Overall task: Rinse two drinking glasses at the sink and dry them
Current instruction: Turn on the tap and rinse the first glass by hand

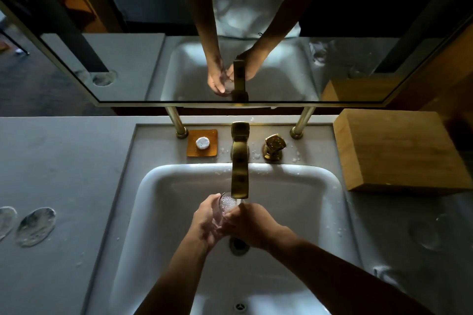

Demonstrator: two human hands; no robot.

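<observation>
Clear glass [227, 206], bubbling under the brass tap [239, 174], gripped by both hands' curled fingers [208, 206].

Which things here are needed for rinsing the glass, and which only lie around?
In use: glass, left hand, right hand, faucet, sink.
Lying about: soap on its tray, wooden block, two round coasters.

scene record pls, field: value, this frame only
activity: rinsing glass under faucet
left hand: grips glass
right hand: on glass
water: bubbling in glass
sink: white, drain below hands
soap: on amber dish, left of faucet
handle: right of faucet
wooden box: right counter
second glass: not clearly visible
</observation>
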